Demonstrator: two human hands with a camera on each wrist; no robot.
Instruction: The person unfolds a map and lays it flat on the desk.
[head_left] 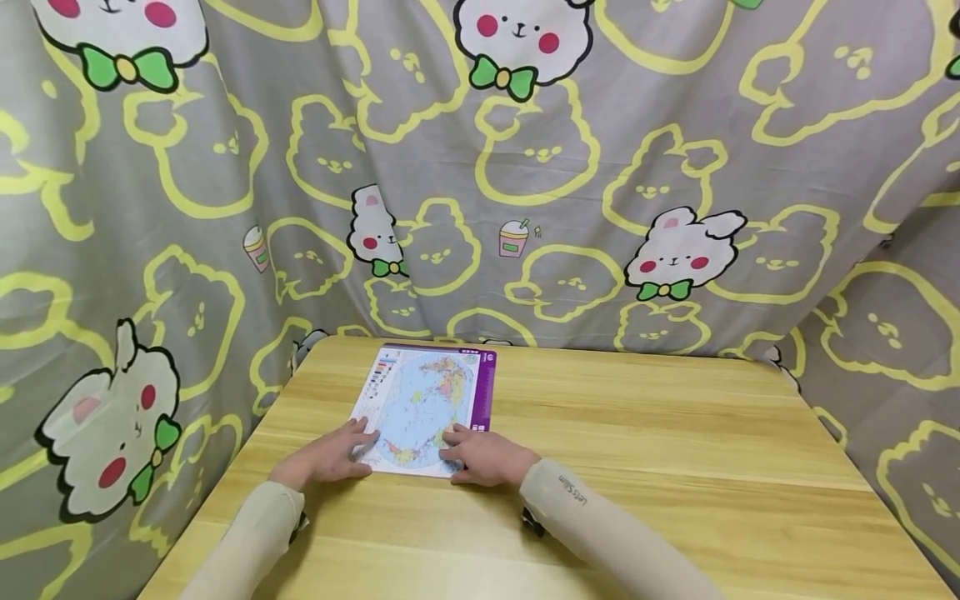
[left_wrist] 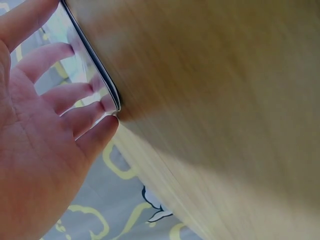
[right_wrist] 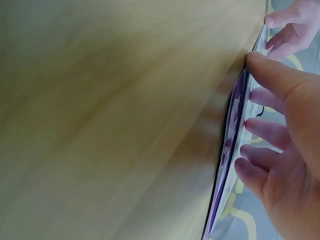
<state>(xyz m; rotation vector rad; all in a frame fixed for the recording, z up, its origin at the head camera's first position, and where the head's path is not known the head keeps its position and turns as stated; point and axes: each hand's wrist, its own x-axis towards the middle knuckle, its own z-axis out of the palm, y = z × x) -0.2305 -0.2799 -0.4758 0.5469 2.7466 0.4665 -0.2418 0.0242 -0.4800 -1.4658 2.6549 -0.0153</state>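
Note:
A flat world map [head_left: 420, 408] with a purple border lies on the table. Its edge shows thin stacked layers in the left wrist view and gapes slightly along the purple side in the right wrist view. My left hand [head_left: 337, 452] rests at its near left corner, fingers spread, fingertips touching the glossy face [left_wrist: 80, 65]. On the near right side, my right hand [head_left: 487, 456] lays its fingertips on the map's top, with its thumb [right_wrist: 270, 70] at the edge. Neither hand curls round the map.
The map lies on a light wooden table [head_left: 637, 433], toward its far left. Behind and on both sides hangs a grey curtain [head_left: 555, 292] with yellow outlines and cartoon rabbits, close to the table's edges. Pale sleeves [head_left: 600, 525] cover both forearms.

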